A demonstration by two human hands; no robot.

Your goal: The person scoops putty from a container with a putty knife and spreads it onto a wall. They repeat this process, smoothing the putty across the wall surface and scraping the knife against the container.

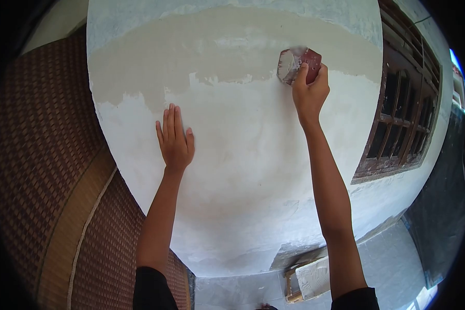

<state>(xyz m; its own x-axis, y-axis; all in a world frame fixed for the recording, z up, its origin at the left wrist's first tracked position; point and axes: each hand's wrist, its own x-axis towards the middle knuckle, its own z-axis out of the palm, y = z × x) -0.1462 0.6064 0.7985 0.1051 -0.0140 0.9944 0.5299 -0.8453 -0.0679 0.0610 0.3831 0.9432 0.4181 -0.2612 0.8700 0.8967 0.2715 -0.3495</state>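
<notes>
A wall (232, 139) fills the middle of the view, with a band of damp, greyish-beige filler (181, 51) across its upper part and a whiter surface below. My right hand (311, 93) grips a reddish-brown plastering scraper (311, 61) between thumb and fingers, up against the wall at the band's lower edge. Pale filler is smeared over the scraper's left side. My left hand (175, 137) lies flat on the white part of the wall, fingers stretched upward and thumb apart, holding nothing. Its fingertips are just below the filler's ragged edge.
A woven brown screen (51, 129) runs along the left. On the right is a wooden window (403, 113) with dark panes, beside a dark sheet (444, 191). Below, a wooden stool-like frame (293, 284) and a whitish board (313, 278) stand on the grey floor (232, 292).
</notes>
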